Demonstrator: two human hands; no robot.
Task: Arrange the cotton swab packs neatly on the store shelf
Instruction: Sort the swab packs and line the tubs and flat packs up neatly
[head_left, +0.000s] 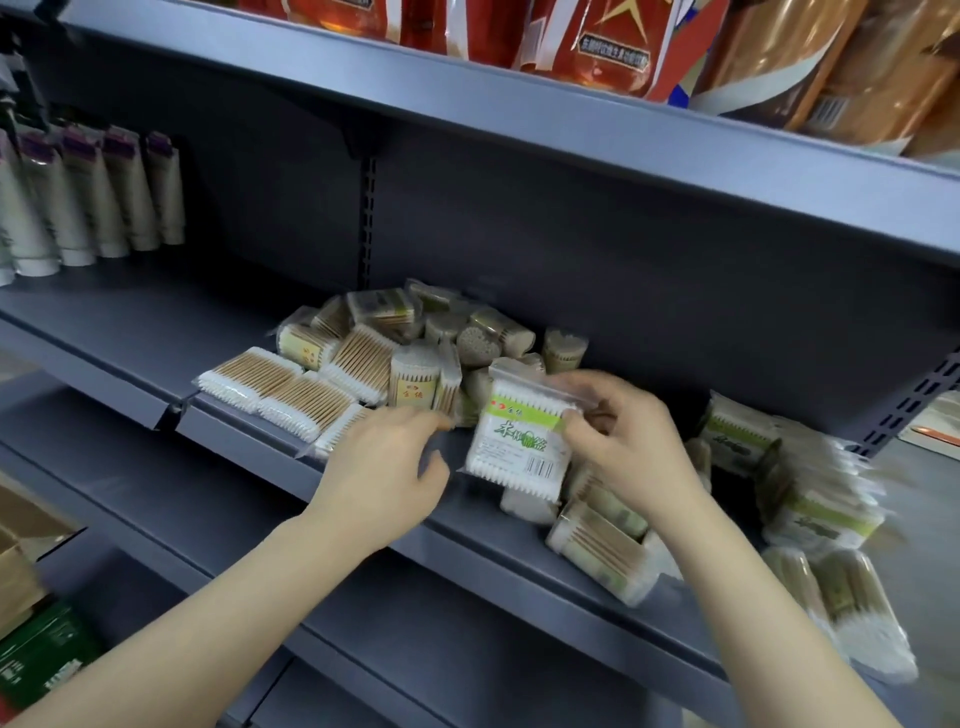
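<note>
My right hand (623, 431) pinches a clear cotton swab pack (514, 441) with a green and white label, held upright just above the grey shelf (291, 441). My left hand (387, 470) hovers beside it at the shelf's front edge, fingers loosely curled with the fingertips near the flat-lying packs (270, 387), holding nothing. A loose heap of swab packs (441, 332) lies behind the hands. More packs (810, 499) are jumbled on the shelf to the right, some tipped over.
Pale tubes with purple caps (93, 202) stand at the far left of the same shelf. Red and orange bags (613, 47) fill the shelf above. Cardboard and green boxes (36, 639) sit low at the left. A slotted upright (914, 395) bounds the right.
</note>
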